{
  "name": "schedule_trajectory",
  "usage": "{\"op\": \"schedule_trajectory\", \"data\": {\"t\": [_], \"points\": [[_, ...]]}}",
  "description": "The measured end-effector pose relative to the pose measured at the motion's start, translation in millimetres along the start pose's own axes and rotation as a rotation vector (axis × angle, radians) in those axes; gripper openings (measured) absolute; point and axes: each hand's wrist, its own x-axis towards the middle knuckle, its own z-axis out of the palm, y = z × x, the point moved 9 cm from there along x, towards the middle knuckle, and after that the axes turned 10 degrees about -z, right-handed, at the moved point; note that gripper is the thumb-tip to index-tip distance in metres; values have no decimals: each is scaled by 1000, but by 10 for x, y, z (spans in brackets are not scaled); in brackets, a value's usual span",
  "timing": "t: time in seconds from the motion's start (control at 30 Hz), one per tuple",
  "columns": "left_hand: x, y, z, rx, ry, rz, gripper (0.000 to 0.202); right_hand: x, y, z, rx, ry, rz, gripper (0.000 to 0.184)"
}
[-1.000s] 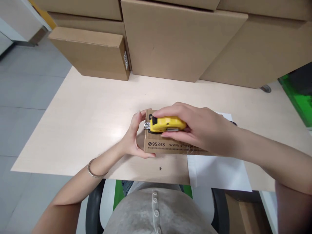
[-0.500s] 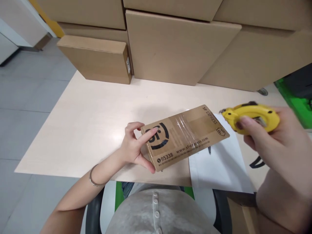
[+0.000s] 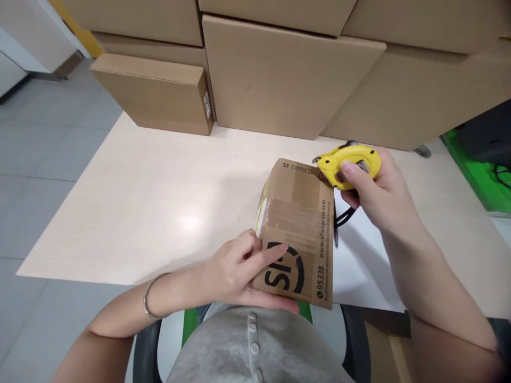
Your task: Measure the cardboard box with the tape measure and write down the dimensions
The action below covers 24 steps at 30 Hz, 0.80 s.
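Note:
A small brown cardboard parcel (image 3: 299, 223) with black print and clear tape along its top lies lengthwise on the pale wooden table (image 3: 159, 197), its near end over the front edge. My left hand (image 3: 239, 271) grips that near end, thumb underneath and fingers on top. My right hand (image 3: 375, 197) is closed around a yellow utility knife (image 3: 347, 162), held at the parcel's far right corner with its tip pointing left at the box.
A white sheet of paper (image 3: 359, 271) lies under and right of the parcel. Large stacked cardboard boxes (image 3: 287, 74) line the table's back edge, with a smaller box (image 3: 155, 96) at the back left. A green bin (image 3: 479, 170) stands on the right.
My left hand has turned the parcel from lying crosswise to pointing away from me. My right hand lifted the knife off the box, swung out right, then came back to the far corner.

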Motion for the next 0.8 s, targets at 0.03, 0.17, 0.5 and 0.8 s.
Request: {"op": "schedule_trajectory", "data": {"t": [0.03, 0.17, 0.5, 0.8], "points": [[-4, 35, 21, -7, -12, -5, 88, 34, 35, 25, 27, 1, 29, 38], [99, -129, -26, -126, 5, -71, 79, 77, 91, 19, 33, 40, 128, 41], [525, -1329, 470, -598, -170, -323, 99, 327, -622, 514, -74, -351, -444, 55], [400, -1319, 462, -574, -21, -305, 71, 224, -582, 365, -251, -442, -530, 38]]}}
